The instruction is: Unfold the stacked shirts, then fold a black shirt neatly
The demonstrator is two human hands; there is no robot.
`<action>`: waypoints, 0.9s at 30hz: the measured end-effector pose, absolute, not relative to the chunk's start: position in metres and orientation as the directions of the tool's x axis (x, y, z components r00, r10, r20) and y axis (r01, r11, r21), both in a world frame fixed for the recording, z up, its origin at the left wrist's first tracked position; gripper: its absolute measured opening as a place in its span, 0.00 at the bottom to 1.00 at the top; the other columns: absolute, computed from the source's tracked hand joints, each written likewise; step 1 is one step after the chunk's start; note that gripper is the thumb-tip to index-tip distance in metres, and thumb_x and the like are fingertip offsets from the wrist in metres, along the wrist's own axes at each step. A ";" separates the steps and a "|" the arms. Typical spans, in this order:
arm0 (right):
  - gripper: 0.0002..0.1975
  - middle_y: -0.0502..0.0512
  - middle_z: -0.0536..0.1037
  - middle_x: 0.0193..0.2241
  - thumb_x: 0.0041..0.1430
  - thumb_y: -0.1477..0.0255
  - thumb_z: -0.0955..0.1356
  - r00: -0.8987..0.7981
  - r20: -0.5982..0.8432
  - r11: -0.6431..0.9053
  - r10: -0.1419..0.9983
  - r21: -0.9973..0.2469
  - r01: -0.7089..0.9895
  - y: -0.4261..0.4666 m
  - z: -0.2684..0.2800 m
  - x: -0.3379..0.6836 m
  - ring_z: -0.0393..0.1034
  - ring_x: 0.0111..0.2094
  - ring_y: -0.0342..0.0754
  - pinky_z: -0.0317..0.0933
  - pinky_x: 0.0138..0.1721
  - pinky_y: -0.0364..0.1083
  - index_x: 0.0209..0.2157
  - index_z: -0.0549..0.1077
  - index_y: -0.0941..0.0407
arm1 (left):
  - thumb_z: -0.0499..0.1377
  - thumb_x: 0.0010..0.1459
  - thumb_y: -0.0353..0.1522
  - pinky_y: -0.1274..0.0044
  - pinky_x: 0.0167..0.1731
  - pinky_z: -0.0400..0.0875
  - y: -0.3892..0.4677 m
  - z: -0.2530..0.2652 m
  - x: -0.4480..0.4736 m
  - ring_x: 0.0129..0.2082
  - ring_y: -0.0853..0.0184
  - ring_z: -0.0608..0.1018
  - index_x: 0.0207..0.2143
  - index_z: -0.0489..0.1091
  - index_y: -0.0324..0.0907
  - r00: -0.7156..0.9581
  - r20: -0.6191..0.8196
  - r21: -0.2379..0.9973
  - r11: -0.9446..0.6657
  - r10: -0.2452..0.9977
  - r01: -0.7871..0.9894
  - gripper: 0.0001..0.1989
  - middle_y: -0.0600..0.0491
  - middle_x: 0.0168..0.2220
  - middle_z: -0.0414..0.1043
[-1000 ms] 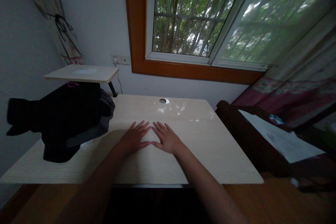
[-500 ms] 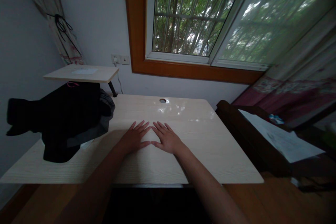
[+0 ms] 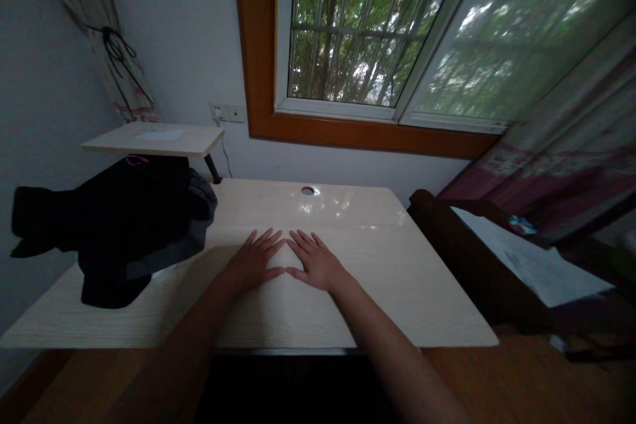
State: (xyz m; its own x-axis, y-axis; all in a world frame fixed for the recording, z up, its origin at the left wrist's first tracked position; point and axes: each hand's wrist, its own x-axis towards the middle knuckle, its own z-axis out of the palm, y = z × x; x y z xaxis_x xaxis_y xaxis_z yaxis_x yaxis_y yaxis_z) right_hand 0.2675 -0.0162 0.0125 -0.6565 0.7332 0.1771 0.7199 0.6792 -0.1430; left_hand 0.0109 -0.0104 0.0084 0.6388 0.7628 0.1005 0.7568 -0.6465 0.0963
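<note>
- The desk (image 3: 402,271) lies directly beneath both hands, its pale wood-grain top under the palms and its front edge nearer the person than the fingers are.
- The left hand (image 3: 251,264) is flat on the desk, just left of its middle, palm down, fingers spread wide and pointing toward the far edge.
- The right hand (image 3: 318,264) mirrors it on the desk, palm down and spread wide, its thumb meeting or almost meeting the left thumb; I cannot tell if the tips touch.
- A dark garment (image 3: 134,212), black with grey parts, is heaped on the desk's left part, well apart from the right hand and nearer the left.
- A raised shelf (image 3: 193,142) stands at the desk's far left corner, with a white sheet (image 3: 159,135) on its top.
- A round hole (image 3: 307,191) is set near the desk's far edge, beyond the fingertips.
- Behind the desk are a wall outlet (image 3: 227,112) and a window (image 3: 368,26) with bars and greenery outside.
- Right of the desk is dark brown furniture (image 3: 437,245) bearing a large pale sheet (image 3: 531,258).
</note>
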 end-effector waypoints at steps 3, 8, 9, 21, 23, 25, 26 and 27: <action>0.40 0.60 0.49 0.72 0.67 0.48 0.62 -0.654 0.189 0.680 0.732 -0.144 0.719 -0.016 0.012 0.268 0.41 0.72 0.58 0.39 0.70 0.64 0.72 0.52 0.54 | 0.44 0.65 0.58 0.57 0.70 0.37 -0.010 0.007 0.011 0.74 0.56 0.47 0.72 0.49 0.50 0.636 0.100 0.093 -0.643 0.765 0.760 0.39 0.52 0.74 0.44; 0.40 0.60 0.49 0.72 0.67 0.47 0.62 -0.652 0.188 0.678 0.734 -0.145 0.721 -0.017 0.013 0.268 0.42 0.72 0.57 0.40 0.70 0.63 0.72 0.52 0.53 | 0.44 0.65 0.57 0.57 0.70 0.37 -0.010 0.006 0.010 0.73 0.56 0.47 0.72 0.49 0.50 0.641 0.110 0.089 -0.650 0.760 0.755 0.39 0.51 0.74 0.44; 0.40 0.60 0.49 0.72 0.67 0.47 0.62 -0.653 0.187 0.678 0.734 -0.145 0.721 -0.017 0.013 0.268 0.42 0.72 0.57 0.40 0.70 0.63 0.72 0.52 0.53 | 0.44 0.65 0.57 0.57 0.70 0.37 -0.010 0.007 0.010 0.73 0.56 0.48 0.72 0.49 0.50 0.642 0.110 0.088 -0.651 0.759 0.754 0.39 0.51 0.74 0.44; 0.40 0.60 0.48 0.72 0.67 0.48 0.62 -0.657 0.199 0.684 0.727 -0.131 0.717 -0.015 0.010 0.268 0.41 0.72 0.58 0.39 0.70 0.63 0.72 0.51 0.54 | 0.43 0.65 0.58 0.57 0.70 0.37 -0.011 0.009 0.011 0.73 0.56 0.48 0.72 0.49 0.49 0.639 0.109 0.080 -0.648 0.761 0.757 0.39 0.51 0.74 0.44; 0.40 0.60 0.48 0.72 0.67 0.48 0.62 -0.655 0.198 0.682 0.729 -0.132 0.719 -0.015 0.010 0.268 0.41 0.72 0.58 0.39 0.70 0.63 0.72 0.51 0.54 | 0.44 0.65 0.58 0.57 0.70 0.38 -0.011 0.010 0.011 0.73 0.56 0.48 0.72 0.49 0.49 0.639 0.111 0.080 -0.648 0.761 0.757 0.39 0.51 0.74 0.45; 0.40 0.60 0.48 0.72 0.67 0.47 0.62 -0.657 0.194 0.683 0.729 -0.132 0.719 -0.016 0.011 0.268 0.42 0.72 0.58 0.40 0.70 0.63 0.72 0.51 0.54 | 0.44 0.65 0.58 0.57 0.70 0.38 -0.012 0.010 0.012 0.73 0.56 0.48 0.72 0.49 0.49 0.639 0.112 0.079 -0.648 0.761 0.758 0.39 0.51 0.73 0.46; 0.40 0.60 0.48 0.72 0.67 0.47 0.61 -0.658 0.193 0.684 0.728 -0.132 0.718 -0.016 0.012 0.269 0.42 0.72 0.58 0.40 0.70 0.63 0.72 0.52 0.54 | 0.44 0.65 0.58 0.57 0.70 0.38 -0.012 0.010 0.012 0.73 0.56 0.48 0.72 0.49 0.49 0.639 0.112 0.078 -0.648 0.761 0.758 0.39 0.51 0.73 0.46; 0.40 0.60 0.48 0.72 0.67 0.47 0.61 -0.659 0.193 0.684 0.727 -0.134 0.717 -0.016 0.012 0.269 0.42 0.72 0.58 0.40 0.70 0.63 0.72 0.52 0.54 | 0.44 0.65 0.58 0.57 0.70 0.38 -0.012 0.010 0.012 0.73 0.56 0.48 0.72 0.49 0.49 0.639 0.113 0.077 -0.647 0.761 0.758 0.39 0.51 0.73 0.46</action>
State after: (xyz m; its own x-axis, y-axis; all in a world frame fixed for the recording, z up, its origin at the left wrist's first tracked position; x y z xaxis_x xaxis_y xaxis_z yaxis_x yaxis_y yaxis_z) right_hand 0.2687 -0.0159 0.0122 -0.6586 0.7274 0.1927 0.7168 0.6843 -0.1336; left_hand 0.0119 -0.0118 0.0103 0.6385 0.7613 0.1131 0.7583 -0.6474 0.0767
